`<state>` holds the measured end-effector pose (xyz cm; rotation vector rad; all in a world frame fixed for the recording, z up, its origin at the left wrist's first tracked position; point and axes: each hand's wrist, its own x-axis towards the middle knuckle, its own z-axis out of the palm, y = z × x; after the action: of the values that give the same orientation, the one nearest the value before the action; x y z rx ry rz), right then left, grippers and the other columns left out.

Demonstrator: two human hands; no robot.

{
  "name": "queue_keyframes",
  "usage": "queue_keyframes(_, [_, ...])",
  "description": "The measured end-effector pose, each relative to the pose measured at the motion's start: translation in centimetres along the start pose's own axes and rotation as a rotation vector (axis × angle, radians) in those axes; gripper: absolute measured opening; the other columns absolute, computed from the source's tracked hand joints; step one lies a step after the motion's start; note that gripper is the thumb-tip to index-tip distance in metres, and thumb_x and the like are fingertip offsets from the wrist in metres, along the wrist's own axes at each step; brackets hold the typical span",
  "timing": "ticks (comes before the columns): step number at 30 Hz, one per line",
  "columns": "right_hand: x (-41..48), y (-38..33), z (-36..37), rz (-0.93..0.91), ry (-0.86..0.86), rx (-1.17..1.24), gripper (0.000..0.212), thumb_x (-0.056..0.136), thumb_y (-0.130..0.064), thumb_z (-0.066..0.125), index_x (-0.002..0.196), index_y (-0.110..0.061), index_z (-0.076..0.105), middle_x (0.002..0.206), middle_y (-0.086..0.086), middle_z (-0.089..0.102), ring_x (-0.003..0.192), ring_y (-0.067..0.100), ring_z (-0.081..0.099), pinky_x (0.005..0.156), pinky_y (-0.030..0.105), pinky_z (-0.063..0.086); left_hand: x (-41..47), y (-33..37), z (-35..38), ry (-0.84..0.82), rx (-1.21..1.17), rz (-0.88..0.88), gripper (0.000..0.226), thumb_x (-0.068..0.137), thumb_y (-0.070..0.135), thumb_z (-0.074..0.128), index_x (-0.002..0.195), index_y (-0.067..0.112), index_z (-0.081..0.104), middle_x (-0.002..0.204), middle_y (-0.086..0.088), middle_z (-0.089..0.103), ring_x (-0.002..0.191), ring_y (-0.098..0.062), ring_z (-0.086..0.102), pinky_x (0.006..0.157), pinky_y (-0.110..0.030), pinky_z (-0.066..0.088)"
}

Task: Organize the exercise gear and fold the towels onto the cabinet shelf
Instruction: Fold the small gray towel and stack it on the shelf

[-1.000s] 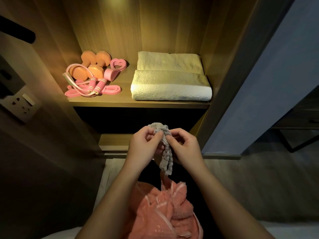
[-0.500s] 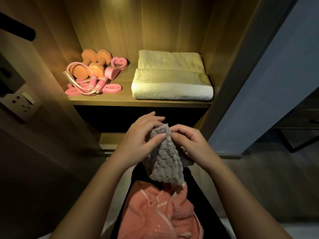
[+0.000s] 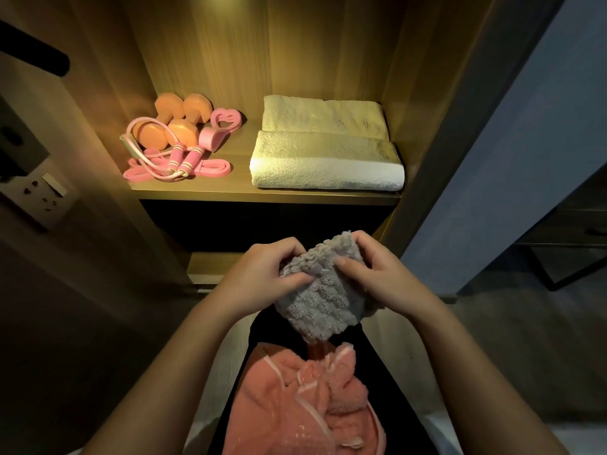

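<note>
Both hands sit low and centre in the view, in front of the open cabinet and below its lit shelf [image 3: 197,192].

Left hand [image 3: 262,277]: grasping the small grey towel [image 3: 325,300] at its upper left edge, thumb flat on the near face, fingers curled over the top.

Right hand [image 3: 381,274]: grasping the same towel at the upper right corner, thumb on the near face, fingers wrapped behind.

The grey towel hangs between the two hands, bunched at the top, and its lower part drops below the wrists. It is off the shelf, well short of it and lower.

Directly beneath it lies a crumpled coral towel [image 3: 295,399] on something dark. Its top fold comes up to the grey towel's bottom edge; I cannot tell whether they touch.

On the shelf, right half: two folded pale towels, front one [image 3: 325,162] at the shelf edge, back one [image 3: 323,114] just behind it, touching.

Left half: orange dumbbells [image 3: 170,123] at the back, a pink heart-shaped ring [image 3: 225,118] beside them, and a pink jump rope [image 3: 184,157] lying over a flat pink band [image 3: 210,169] at the front.

A wall socket [image 3: 42,195] is on the dim panel to the left.
</note>
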<state>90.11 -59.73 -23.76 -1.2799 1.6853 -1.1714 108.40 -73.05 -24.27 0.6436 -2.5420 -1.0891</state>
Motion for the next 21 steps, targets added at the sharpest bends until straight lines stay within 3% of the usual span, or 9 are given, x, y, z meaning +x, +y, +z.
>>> queue_keyframes(3, [0.1,0.5,0.1,-0.076,0.067,0.011,0.01,0.095,-0.017,0.062,0.104,-0.021,0.066,0.095,-0.012,0.069,0.092,0.005,0.065,0.08,0.021,0.05,-0.5,0.0,0.0,0.034,-0.03,0.048,0.041,0.078,0.045,0.074,0.108,0.039,0.046,0.105,0.02,0.059,0.096,-0.002,0.061,0.081,-0.038,0.055])
queue_keyframes(8, [-0.3,1.0,-1.4,-0.144,0.081,0.111,0.013,0.095,-0.011,0.06,0.099,-0.022,0.066,0.092,-0.016,0.067,0.09,0.002,0.065,0.076,0.015,0.049,-1.7,-1.4,-1.3,-0.034,0.1,0.202,0.031,0.082,0.039,0.072,0.105,0.035,0.052,0.113,0.02,0.047,0.102,-0.01,0.054,0.082,-0.033,0.051])
queue_keyframes(12, [0.0,0.8,-1.4,-0.147,0.065,0.116,0.015,0.091,-0.02,0.061,0.094,-0.032,0.068,0.092,-0.016,0.068,0.09,0.001,0.065,0.075,0.014,0.049,-1.6,-1.4,-1.6,-0.113,0.112,0.178,0.03,0.084,0.043,0.07,0.111,0.032,0.063,0.111,0.017,0.05,0.105,-0.008,0.055,0.087,-0.032,0.05])
queue_keyframes(15, [0.6,1.2,-1.7,-0.135,0.114,0.069,0.015,0.095,-0.016,0.06,0.094,-0.029,0.067,0.09,-0.016,0.069,0.088,0.0,0.065,0.073,0.014,0.048,-0.9,-1.5,-2.0,-0.224,0.173,0.132,0.023,0.084,0.049,0.067,0.099,0.031,0.068,0.107,0.014,0.049,0.102,-0.004,0.053,0.087,-0.036,0.049])
queue_keyframes(18, [1.3,2.2,-1.6,-0.117,0.167,-0.047,0.018,0.097,-0.009,0.057,0.093,-0.025,0.065,0.085,-0.016,0.066,0.084,0.0,0.063,0.073,0.016,0.047,0.1,-1.9,-3.0,-0.227,0.12,0.014,0.016,0.083,0.042,0.072,0.09,0.028,0.07,0.103,0.008,0.053,0.097,-0.007,0.053,0.088,-0.042,0.048])
queue_keyframes(21, [1.7,2.9,-0.7,-0.109,0.226,-0.065,0.021,0.099,-0.011,0.053,0.093,-0.029,0.062,0.086,-0.018,0.064,0.084,-0.004,0.06,0.074,0.016,0.044,0.9,-1.9,-3.3,-0.209,0.019,0.022,0.02,0.082,0.041,0.073,0.085,0.022,0.072,0.099,0.004,0.057,0.095,-0.011,0.056,0.086,-0.043,0.048])
